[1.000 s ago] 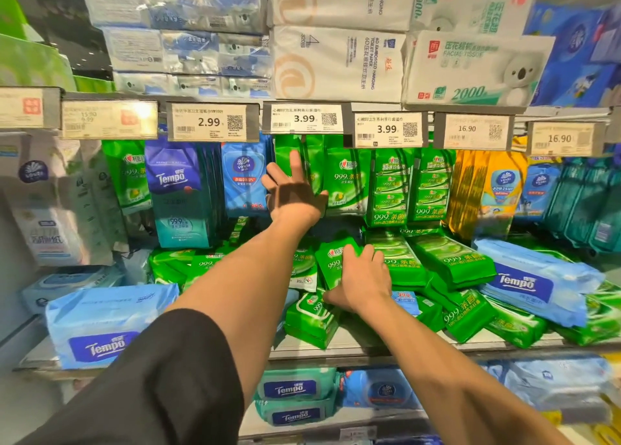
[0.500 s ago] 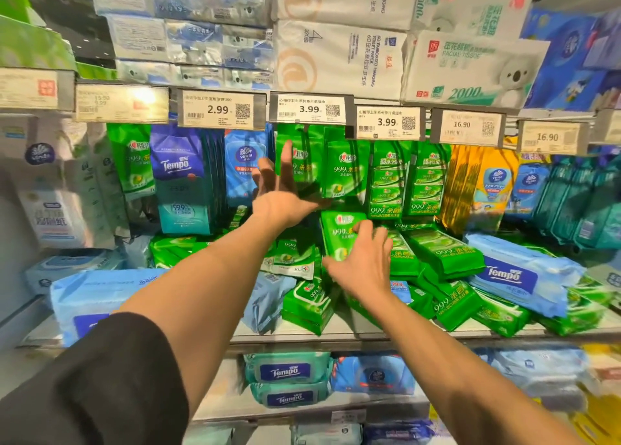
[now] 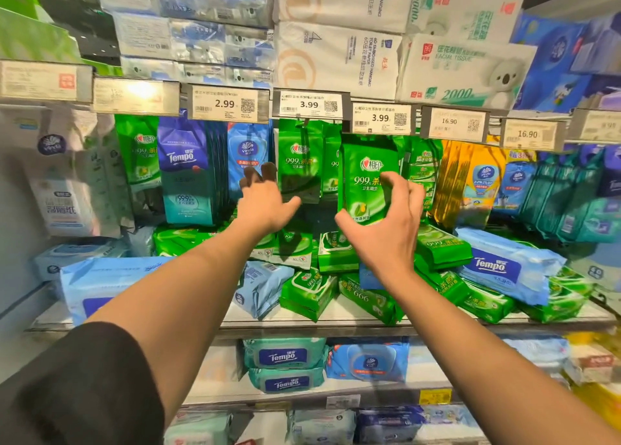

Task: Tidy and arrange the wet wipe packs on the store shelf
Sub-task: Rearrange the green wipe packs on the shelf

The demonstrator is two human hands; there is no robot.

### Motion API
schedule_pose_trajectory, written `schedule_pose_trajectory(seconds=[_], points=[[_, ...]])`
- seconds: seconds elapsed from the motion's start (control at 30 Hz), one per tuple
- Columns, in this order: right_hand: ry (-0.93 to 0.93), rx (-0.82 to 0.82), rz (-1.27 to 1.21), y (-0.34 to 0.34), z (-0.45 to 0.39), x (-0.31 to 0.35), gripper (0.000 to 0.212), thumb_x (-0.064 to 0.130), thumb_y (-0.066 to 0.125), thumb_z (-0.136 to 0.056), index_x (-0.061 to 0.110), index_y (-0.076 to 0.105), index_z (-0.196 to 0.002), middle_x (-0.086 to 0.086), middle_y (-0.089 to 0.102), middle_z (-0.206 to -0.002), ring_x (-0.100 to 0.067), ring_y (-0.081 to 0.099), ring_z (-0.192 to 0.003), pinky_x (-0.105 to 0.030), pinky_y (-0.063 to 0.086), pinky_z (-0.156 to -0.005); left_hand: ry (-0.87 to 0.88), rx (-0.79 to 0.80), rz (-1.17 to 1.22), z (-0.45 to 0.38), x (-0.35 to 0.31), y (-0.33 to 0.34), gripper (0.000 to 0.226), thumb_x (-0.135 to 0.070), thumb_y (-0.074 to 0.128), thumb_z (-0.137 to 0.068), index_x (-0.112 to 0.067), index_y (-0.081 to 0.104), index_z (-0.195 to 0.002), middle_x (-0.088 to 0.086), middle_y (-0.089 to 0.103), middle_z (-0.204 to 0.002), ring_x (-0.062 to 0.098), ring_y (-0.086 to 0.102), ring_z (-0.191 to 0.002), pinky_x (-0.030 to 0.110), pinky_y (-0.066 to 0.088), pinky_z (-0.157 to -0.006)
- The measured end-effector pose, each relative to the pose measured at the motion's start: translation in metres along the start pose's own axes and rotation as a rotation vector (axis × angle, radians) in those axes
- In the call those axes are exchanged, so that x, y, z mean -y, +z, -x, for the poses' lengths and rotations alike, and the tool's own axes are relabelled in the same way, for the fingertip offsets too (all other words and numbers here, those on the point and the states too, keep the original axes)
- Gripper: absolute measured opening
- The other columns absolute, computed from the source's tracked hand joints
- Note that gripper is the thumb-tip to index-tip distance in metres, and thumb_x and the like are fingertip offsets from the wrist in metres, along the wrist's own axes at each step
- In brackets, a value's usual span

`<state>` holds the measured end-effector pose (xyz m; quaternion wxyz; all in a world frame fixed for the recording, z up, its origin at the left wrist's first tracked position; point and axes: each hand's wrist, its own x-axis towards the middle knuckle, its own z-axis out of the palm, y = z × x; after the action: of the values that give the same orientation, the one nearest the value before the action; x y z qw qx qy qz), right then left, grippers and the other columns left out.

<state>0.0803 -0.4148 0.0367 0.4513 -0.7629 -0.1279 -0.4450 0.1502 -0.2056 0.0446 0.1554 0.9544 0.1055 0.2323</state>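
Right fingers curled wide around the right edge of an upright green wipe pack, thumb spread below its lower left corner; right hand cupping it loosely, whether pinched firmly or only touched cannot be told. Pack raised above the shelf, just under the 3.99 price tag, level with the hanging green packs beside it. Left fingers blurred, spread and extended toward the hanging row near the blue Vinda pack, holding nothing; left hand open, thumb out to the right. Below both wrists, a jumble of green packs lying flat and tilted across the middle of the shelf toward its front edge. Large blue Tempo pack resting over green ones toward the right end. Black sleeve at lower left.
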Motion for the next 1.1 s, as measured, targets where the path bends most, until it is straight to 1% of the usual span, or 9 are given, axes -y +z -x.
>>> schedule_pose_trajectory(seconds=[0.1, 0.2, 0.3, 0.4, 0.47, 0.73, 0.87, 1.0, 1.1], points=[[-0.02, -0.042, -0.051, -0.01, -0.001, 0.007, 0.074, 0.043, 0.074, -0.057, 0.023, 0.049, -0.124, 0.0, 0.038, -0.117, -0.016, 0.048, -0.106, 0.002, 0.026, -0.081, 0.018, 0.01, -0.016, 0.005, 0.004, 0.006, 0.085, -0.056, 0.06, -0.083, -0.004, 0.028, -0.142, 0.031, 0.032, -0.144, 0.051, 0.027, -0.134, 0.057, 0.041, -0.101], [-0.024, -0.054, -0.066, -0.016, -0.005, 0.011, 0.075, 0.042, 0.075, -0.058, 0.023, 0.047, -0.125, 0.0, 0.037, -0.118, -0.016, 0.047, -0.108, 0.003, 0.027, -0.082, 0.004, 0.026, -0.018, 0.008, 0.006, 0.011, 0.087, -0.055, 0.063, -0.082, -0.006, 0.024, -0.142, 0.03, 0.028, -0.144, 0.049, 0.025, -0.134, 0.057, 0.041, -0.101], [-0.032, -0.034, -0.027, -0.014, -0.01, 0.012, 0.076, 0.042, 0.075, -0.059, 0.025, 0.046, -0.127, 0.001, 0.036, -0.119, -0.017, 0.045, -0.112, -0.003, 0.028, -0.081, -0.002, 0.044, -0.01, 0.009, 0.004, 0.012, 0.091, -0.054, 0.062, -0.083, -0.008, 0.017, -0.146, 0.03, 0.019, -0.149, 0.049, 0.022, -0.135, 0.057, 0.04, -0.103], [-0.024, 0.007, 0.038, -0.008, -0.012, 0.008, 0.077, 0.043, 0.075, -0.06, 0.024, 0.045, -0.129, 0.001, 0.034, -0.118, -0.02, 0.041, -0.116, -0.02, 0.033, -0.085, -0.001, 0.044, -0.005, 0.01, 0.001, 0.012, 0.091, -0.054, 0.063, -0.083, -0.008, 0.016, -0.146, 0.029, 0.017, -0.149, 0.049, 0.021, -0.135, 0.057, 0.039, -0.105], [-0.008, 0.035, 0.078, -0.002, -0.012, 0.003, 0.079, 0.044, 0.074, -0.06, 0.025, 0.044, -0.13, 0.001, 0.033, -0.119, -0.021, 0.038, -0.117, -0.026, 0.033, -0.086, 0.002, 0.034, -0.002, 0.01, 0.001, 0.012, 0.092, -0.054, 0.063, -0.082, -0.008, 0.016, -0.146, 0.029, 0.017, -0.149, 0.048, 0.021, -0.135, 0.056, 0.038, -0.104], [0.045, 0.104, 0.152, 0.031, -0.017, -0.015, 0.084, 0.043, 0.077, -0.064, 0.025, 0.036, -0.136, -0.004, 0.03, -0.127, -0.026, 0.034, -0.119, -0.032, 0.039, -0.085, -0.006, 0.011, 0.021, 0.018, 0.01, 0.011, 0.088, -0.052, 0.067, -0.08, -0.012, 0.017, -0.141, 0.026, 0.024, -0.142, 0.042, 0.022, -0.133, 0.053, 0.04, -0.101], [0.091, 0.126, 0.203, 0.048, -0.029, -0.021, 0.087, 0.046, 0.082, -0.07, 0.019, 0.032, -0.136, -0.013, 0.03, -0.133, -0.033, 0.034, -0.122, -0.038, 0.043, -0.083, -0.017, 0.012, 0.02, 0.021, 0.016, 0.008, 0.088, -0.052, 0.069, -0.08, -0.013, 0.018, -0.141, 0.024, 0.021, -0.143, 0.041, 0.022, -0.133, 0.052, 0.041, -0.101], [0.148, 0.163, 0.253, 0.066, -0.042, -0.029, 0.087, 0.048, 0.082, -0.072, 0.01, 0.036, -0.135, -0.022, 0.036, -0.129, -0.04, 0.034, -0.121, -0.047, 0.044, -0.09, -0.017, 0.007, 0.006, 0.022, 0.021, 0.007, 0.09, -0.051, 0.069, -0.08, -0.011, 0.018, -0.142, 0.025, 0.024, -0.141, 0.041, 0.024, -0.131, 0.052, 0.039, -0.101], [0.212, 0.215, 0.279, 0.081, -0.051, -0.036, 0.077, 0.044, 0.079, -0.078, 0.003, 0.044, -0.133, -0.026, 0.044, -0.125, -0.04, 0.039, -0.117, -0.044, 0.045, -0.087, -0.017, 0.033, -0.002, 0.022, 0.023, 0.011, 0.093, -0.051, 0.068, -0.081, -0.01, 0.015, -0.145, 0.025, 0.025, -0.141, 0.041, 0.025, -0.131, 0.052, 0.039, -0.102]])
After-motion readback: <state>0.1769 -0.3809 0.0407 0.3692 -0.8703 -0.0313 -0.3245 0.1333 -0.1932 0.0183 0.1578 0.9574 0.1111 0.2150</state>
